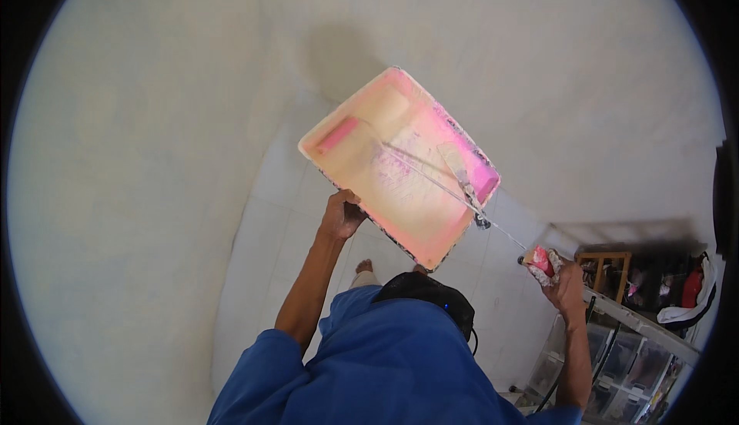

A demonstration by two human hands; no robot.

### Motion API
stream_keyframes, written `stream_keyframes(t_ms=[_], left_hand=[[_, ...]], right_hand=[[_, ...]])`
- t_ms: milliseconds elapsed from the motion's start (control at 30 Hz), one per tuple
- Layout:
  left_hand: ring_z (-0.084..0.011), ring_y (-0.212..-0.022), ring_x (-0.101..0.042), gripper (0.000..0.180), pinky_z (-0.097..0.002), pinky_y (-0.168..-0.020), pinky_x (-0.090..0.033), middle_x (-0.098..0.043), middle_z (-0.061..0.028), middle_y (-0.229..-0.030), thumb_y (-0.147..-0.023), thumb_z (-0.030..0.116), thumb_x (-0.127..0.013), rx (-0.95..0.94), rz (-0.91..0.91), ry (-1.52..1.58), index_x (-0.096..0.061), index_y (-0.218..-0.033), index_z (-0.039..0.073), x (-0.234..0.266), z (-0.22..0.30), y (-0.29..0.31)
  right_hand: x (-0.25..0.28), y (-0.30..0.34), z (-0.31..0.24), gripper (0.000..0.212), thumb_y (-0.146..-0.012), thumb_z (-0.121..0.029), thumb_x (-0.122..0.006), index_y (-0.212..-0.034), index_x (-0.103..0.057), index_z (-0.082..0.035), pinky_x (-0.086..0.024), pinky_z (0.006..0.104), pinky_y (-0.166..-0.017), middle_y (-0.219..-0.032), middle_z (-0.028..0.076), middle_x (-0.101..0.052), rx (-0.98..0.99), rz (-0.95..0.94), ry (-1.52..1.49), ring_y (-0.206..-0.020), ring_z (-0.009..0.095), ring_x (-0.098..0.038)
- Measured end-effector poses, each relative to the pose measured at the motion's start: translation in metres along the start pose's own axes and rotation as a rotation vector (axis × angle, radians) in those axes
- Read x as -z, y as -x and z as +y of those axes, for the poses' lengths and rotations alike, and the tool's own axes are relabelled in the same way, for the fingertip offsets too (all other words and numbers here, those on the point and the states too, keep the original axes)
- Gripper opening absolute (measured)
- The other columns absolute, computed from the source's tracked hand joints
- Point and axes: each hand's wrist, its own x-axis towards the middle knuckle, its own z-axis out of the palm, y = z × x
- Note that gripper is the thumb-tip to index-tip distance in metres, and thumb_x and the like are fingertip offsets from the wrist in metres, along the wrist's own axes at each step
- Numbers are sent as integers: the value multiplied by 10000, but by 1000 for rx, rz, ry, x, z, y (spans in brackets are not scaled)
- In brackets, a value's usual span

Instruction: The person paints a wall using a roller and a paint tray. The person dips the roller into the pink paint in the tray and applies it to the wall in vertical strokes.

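My left hand (342,215) grips the near left edge of a paint tray (400,230), thumb at the rim. The tray is held tilted in front of me, its inside smeared with cream, pink and magenta paint. My right hand (566,282) is closed round the crusted red-and-white handle (543,263) of a paint roller. Its thin metal rod (427,176) runs across the tray toward a pink roller sleeve (337,135) in the far left corner. A scraper-like tool (462,179) lies at the tray's right side, partly behind the rod.
Pale walls (138,194) curve round the left and far sides, above a white tiled floor (265,271). At lower right stand clear plastic drawers (620,363), with a wooden frame (604,271) and a red-and-white cloth bundle (693,290) above. My bare foot (364,266) shows below the tray.
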Motion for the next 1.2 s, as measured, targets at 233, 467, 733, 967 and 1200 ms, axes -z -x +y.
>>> stream_keyframes(t_ms=[233, 467, 733, 967, 1200], left_hand=[[-270, -1045, -524, 621, -452, -901, -426, -560, -112, -1111, -595, 108, -580, -41, -58, 36, -490, -1200, 2, 15, -13, -6], [-271, -1065, -526, 644, -444, -908, -451, -562, -109, -1120, -603, 89, -586, -166, -192, 88, -467, -1231, 9, 35, -37, -3], [-245, -936, -565, 551, -400, -873, -472, -574, -83, -1030, -608, 65, -575, -250, -256, 129, -506, -1151, 8, 67, -47, -15], [-243, -913, -558, 553, -406, -841, -483, -568, -86, -1008, -601, 68, -577, -209, -154, 134, -506, -1145, 4, 61, -60, -4], [-295, -1085, -504, 662, -471, -944, -429, -529, -122, -1156, -595, 78, -581, -161, -120, 123, -448, -1238, -7, 59, -49, -19]], right_hand=[[1, 41, 41, 370, -692, -226, -745, -979, -641, -18, -482, 417, -687, -856, 191, -635, 49, 32, 147, -775, 390, -603], [-19, 135, 71, 438, -660, -295, -789, -983, -662, -28, -464, 427, -778, -945, 176, -653, -75, 177, 185, -852, 381, -601], [-69, 271, 161, 651, -631, -312, -834, -1113, -523, -4, -432, 439, -805, -1013, 198, -536, -230, 306, 233, -928, 379, -526], [-55, 209, 130, 664, -628, -364, -847, -1082, -545, 15, -455, 424, -809, -1006, 197, -547, -408, 89, 56, -939, 369, -541], [-51, 92, 70, 381, -686, -311, -786, -878, -669, -3, -480, 400, -651, -780, 168, -645, -67, 251, 93, -694, 361, -602]])
